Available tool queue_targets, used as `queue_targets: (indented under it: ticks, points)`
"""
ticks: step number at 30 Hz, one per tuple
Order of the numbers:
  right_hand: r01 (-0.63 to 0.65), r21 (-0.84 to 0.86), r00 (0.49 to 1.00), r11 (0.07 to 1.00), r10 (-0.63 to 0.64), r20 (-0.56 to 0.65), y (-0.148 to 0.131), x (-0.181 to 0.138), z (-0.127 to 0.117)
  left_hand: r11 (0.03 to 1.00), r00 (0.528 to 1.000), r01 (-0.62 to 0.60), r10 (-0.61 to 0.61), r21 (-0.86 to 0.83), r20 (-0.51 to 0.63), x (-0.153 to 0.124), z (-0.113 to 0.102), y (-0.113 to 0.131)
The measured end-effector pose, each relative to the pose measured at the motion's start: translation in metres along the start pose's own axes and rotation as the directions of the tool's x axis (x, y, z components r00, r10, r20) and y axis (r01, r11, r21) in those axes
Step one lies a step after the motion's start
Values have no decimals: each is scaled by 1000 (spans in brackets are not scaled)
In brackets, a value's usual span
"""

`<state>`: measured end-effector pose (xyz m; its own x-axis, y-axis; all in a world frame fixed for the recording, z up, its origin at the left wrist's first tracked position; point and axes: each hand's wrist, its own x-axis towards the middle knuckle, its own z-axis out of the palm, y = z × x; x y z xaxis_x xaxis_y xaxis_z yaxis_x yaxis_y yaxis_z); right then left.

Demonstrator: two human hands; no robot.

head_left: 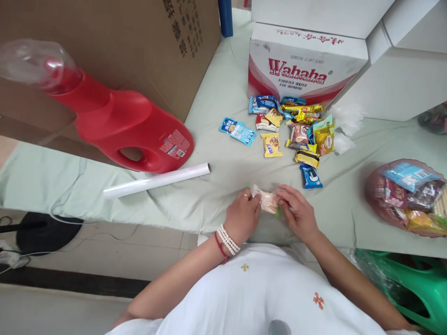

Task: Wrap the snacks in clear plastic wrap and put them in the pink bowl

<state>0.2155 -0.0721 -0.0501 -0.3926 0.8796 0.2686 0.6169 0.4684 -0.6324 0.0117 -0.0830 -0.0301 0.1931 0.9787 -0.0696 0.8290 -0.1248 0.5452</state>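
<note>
Near the table's front edge, a small snack packet (268, 202) in clear wrapping with light brown contents and green ends is held between both hands. My left hand (243, 213) pinches its left end, fingers closed, with white beads and a red cord at the wrist. At the other end, the fingertips of my right hand (299, 213) close on the wrapper. What exactly the snack is, I cannot make out. Beyond the hands lie a yellow cookie packet (271, 145), a blue packet (311, 177) and a light blue pouch (238, 131).
Several more wrapped snacks (300, 135) lie before a Wahaha water carton (303, 70). To the right stands a pinkish bowl (375, 204) of snacks. On the left are a big red bottle (132, 125), a white roll (157, 180) and a brown carton (139, 42). A green stool (412, 288) is below.
</note>
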Motion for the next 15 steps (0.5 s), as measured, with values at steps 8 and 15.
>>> queue_targets:
  ticks: [8, 15]
  points:
    - [-265, -256, 964, 930, 263, -41, 12, -23, -16, 985, 991, 126, -120, 122, -55, 9, 4, 0]
    - [-389, 25, 921, 921, 387, 46, -6, -9, -19, 984, 983, 172, -175, 47, 56, 17, 0, -12]
